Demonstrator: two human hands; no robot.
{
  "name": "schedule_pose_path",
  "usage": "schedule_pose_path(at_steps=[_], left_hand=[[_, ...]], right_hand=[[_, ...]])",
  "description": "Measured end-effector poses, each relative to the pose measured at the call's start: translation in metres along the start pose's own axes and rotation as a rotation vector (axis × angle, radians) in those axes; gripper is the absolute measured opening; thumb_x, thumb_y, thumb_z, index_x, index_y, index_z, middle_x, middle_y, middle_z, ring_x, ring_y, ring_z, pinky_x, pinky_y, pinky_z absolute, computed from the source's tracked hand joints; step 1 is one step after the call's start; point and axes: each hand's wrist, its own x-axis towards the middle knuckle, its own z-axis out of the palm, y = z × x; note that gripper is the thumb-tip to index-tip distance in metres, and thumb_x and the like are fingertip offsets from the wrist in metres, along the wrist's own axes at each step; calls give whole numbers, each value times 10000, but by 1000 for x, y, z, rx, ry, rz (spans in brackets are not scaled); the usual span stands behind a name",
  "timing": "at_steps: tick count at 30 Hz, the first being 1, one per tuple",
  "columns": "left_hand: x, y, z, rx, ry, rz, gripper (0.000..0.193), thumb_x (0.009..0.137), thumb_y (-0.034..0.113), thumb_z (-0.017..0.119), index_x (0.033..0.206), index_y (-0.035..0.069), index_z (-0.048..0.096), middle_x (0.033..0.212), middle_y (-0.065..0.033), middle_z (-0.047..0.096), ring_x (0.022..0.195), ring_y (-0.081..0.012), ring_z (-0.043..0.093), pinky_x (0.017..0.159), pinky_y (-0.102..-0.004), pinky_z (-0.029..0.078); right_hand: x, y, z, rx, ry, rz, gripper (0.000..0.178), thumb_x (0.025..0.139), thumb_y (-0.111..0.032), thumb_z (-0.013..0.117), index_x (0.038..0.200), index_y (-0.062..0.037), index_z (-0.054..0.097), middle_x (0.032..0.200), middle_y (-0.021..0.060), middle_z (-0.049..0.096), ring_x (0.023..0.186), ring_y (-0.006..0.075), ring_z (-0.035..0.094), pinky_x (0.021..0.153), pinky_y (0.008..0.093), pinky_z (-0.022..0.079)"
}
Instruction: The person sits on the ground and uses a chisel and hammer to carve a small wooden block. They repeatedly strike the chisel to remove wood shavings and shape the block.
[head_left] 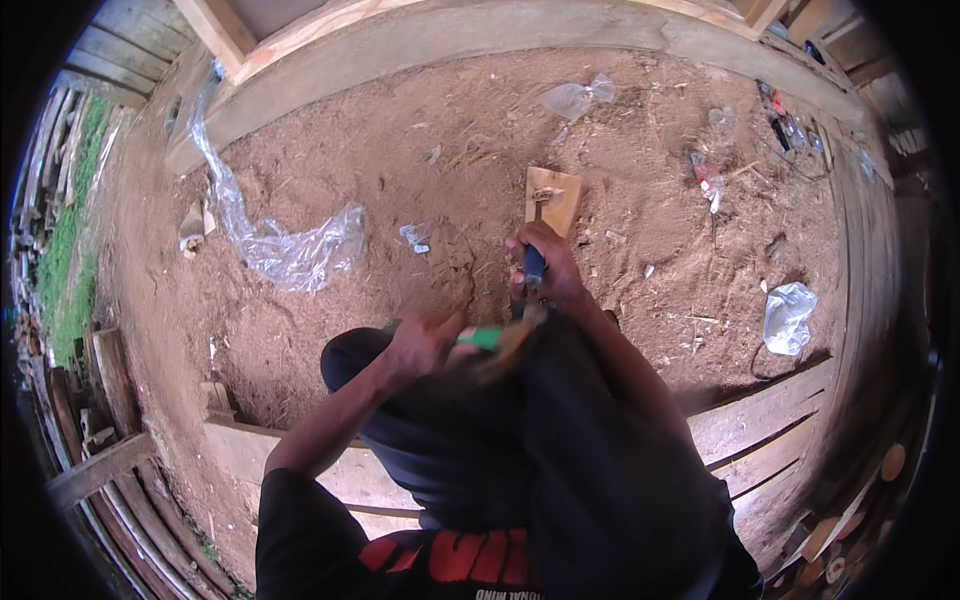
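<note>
My right hand (548, 258) is wrapped round the dark blue handle of a chisel (534, 266). The chisel's blade points away from me, onto a small wooden board (565, 200) with shavings on its top. My left hand (425, 340) is closed on the handle of a mallet (484, 338), which has a green part. Motion smears the mallet's brownish head, which is close to the butt of the chisel, above my dark-trousered legs (450, 440). Whether mallet and chisel touch, I cannot tell.
Bare, chip-strewn earth surrounds the board. Clear plastic sheeting (300, 250) lies to the left, a plastic bag (580, 97) farther off, and a whitish bag (789, 318) to the right. Planks (765, 415) run behind my legs; a timber beam (450, 60) edges the far side.
</note>
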Motion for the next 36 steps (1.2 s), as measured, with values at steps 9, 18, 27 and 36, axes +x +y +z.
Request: schedule_pose_path(at_steps=[9,18,27,36], left_hand=[[9,3,-4,87,42,23,456,943,528,575,834,87,533,689,-98,566,581,-328,618,511,-435,479],[11,4,-14,2,37,117,474,949,527,569,821,75,513,681,-117,545,588,-328,603,524,-442,478],[0,-5,4,-95,73,179,444,948,508,582,864,73,550,694,-108,564,606,-337,617,516,-439,474],[11,-4,2,-8,-20,-42,478,953,524,573,829,64,530,668,-110,548,571,-329,615,501,-440,474]], right_hand=[[6,-2,1,-6,16,9,227,874,-82,712,775,1,525,720,137,492,708,329,515,666,425,436],[8,5,-7,11,-5,-41,207,800,-39,745,777,3,543,729,97,538,703,291,536,659,393,450],[4,7,-3,1,30,-51,215,829,-56,740,767,-7,540,715,105,521,686,301,527,640,402,443],[7,2,-6,1,-3,-68,177,852,-77,733,792,-1,585,734,120,562,696,305,546,637,405,442]])
